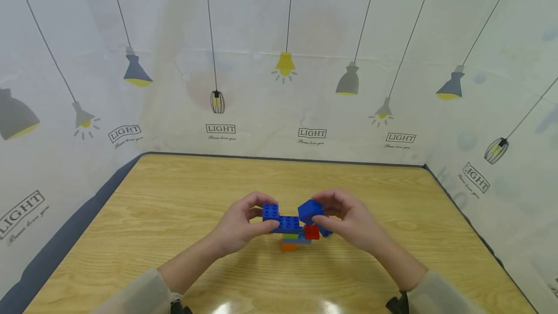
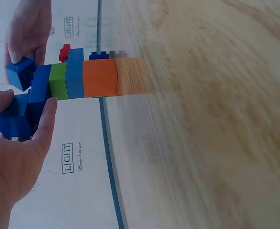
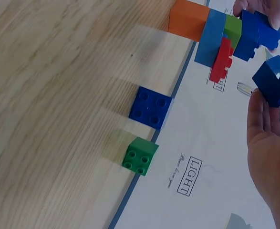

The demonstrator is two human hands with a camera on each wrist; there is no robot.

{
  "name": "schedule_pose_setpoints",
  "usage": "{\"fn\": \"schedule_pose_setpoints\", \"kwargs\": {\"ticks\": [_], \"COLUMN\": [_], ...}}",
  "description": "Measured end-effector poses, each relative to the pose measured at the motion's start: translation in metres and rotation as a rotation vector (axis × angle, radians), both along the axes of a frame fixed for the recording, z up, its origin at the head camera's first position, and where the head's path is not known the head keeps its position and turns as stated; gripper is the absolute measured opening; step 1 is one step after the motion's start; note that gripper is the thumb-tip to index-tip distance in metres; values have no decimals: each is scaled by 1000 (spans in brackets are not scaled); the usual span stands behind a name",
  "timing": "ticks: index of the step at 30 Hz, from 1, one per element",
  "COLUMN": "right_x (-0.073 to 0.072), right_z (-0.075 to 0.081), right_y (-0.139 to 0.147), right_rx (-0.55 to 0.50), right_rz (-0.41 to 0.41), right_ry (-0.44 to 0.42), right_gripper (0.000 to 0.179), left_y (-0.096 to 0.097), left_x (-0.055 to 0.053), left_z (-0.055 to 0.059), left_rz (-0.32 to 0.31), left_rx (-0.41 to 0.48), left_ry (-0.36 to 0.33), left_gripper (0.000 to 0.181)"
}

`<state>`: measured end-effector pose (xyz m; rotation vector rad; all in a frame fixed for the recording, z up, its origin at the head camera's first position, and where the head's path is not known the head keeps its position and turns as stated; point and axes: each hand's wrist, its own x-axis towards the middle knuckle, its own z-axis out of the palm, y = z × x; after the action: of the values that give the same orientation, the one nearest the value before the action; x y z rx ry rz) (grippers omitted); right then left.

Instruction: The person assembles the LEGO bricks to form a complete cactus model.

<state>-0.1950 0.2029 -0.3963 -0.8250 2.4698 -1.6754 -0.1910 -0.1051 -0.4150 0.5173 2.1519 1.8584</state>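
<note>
A stack of toy building bricks stands upright on the table: an orange brick (image 2: 100,77) at the bottom, then a lighter blue brick (image 2: 75,74), a light green brick (image 2: 58,81) and a long dark blue brick (image 1: 289,224). On the long brick's left end sits a smaller blue brick (image 1: 270,211), which my left hand (image 1: 237,224) pinches between thumb and fingers. A red brick (image 1: 311,232) is on the lighter blue one, right of the green. My right hand (image 1: 348,217) holds another blue brick (image 1: 308,211), tilted, beside the stack's top.
Two loose bricks lie on the table right of the stack in the right wrist view: a blue brick (image 3: 150,107) and a green brick (image 3: 140,155). A printed curtain (image 1: 261,144) borders the wooden table (image 1: 183,193) at the back and sides.
</note>
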Motion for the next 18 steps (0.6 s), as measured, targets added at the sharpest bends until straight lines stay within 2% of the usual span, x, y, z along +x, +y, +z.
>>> {"fn": "schedule_pose_setpoints", "kwargs": {"ticks": [5, 12, 18], "right_x": [-1, 0, 0], "right_z": [-2, -1, 1], "right_y": [-13, -25, -31], "right_rx": [15, 35, 51], "right_rz": [14, 18, 25], "right_ry": [27, 51, 80], "right_gripper": [34, 33, 31], "left_y": [-1, -1, -1], "left_x": [0, -1, -1], "left_z": [-1, -2, -2], "left_rz": [-9, -10, -9], "left_rx": [7, -3, -11], "left_ry": [2, 8, 10], "left_gripper": [40, 46, 41]}}
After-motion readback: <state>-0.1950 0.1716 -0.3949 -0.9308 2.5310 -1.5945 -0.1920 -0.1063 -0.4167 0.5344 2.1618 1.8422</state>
